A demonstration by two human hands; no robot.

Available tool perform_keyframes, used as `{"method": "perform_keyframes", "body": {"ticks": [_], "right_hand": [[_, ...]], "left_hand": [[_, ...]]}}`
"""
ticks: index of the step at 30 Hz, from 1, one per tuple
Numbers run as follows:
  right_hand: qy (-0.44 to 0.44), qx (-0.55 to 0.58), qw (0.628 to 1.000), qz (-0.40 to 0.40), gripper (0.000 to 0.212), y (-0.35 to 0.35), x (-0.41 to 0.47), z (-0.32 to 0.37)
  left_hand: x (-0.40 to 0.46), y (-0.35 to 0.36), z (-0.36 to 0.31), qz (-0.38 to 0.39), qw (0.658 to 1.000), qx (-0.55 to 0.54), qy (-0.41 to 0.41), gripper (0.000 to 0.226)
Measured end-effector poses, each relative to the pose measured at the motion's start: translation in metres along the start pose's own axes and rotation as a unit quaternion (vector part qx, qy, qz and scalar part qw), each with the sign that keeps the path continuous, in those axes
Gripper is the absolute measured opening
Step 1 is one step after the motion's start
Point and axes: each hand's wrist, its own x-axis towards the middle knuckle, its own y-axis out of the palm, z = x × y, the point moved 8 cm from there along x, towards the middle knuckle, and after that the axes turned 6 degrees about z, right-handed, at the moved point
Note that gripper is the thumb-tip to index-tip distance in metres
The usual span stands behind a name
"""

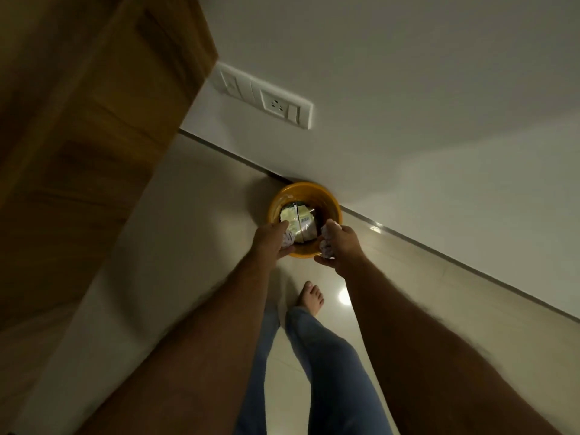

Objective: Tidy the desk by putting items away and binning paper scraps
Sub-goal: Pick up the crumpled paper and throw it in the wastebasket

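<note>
A round yellow bin (329,200) stands on the floor against the wall. Inside it lies a yellowish plastic wrapper (298,222) with a barcode. My left hand (270,241) is over the bin's near left rim and grips a crumpled paper scrap (288,239). My right hand (343,244) is over the near right rim and grips another crumpled white paper scrap (326,244). Both arms reach down from the bottom of the view.
A wooden door or cabinet side (78,136) rises at the left. A white switch-and-socket panel (266,97) is on the wall above the bin. The floor is glossy pale tile (194,246). My bare foot (310,298) and jeans-clad legs stand just short of the bin.
</note>
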Motion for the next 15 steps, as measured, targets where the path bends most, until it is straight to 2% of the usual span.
{"method": "perform_keyframes", "body": {"ticks": [6, 11, 15], "right_hand": [[-0.031, 0.065, 0.997, -0.029, 0.028, -0.004, 0.065, -0.013], [-0.040, 0.077, 0.993, -0.078, 0.038, -0.019, 0.096, -0.016], [-0.036, 0.047, 0.995, -0.075, 0.042, -0.020, 0.109, -0.023]], "left_hand": [[0.068, 0.016, 0.008, 0.021, 1.000, 0.005, -0.001, 0.042], [0.095, 0.003, 0.019, -0.015, 0.998, 0.063, 0.002, 0.043], [0.102, -0.002, 0.037, -0.018, 0.996, 0.091, -0.018, 0.042]]}}
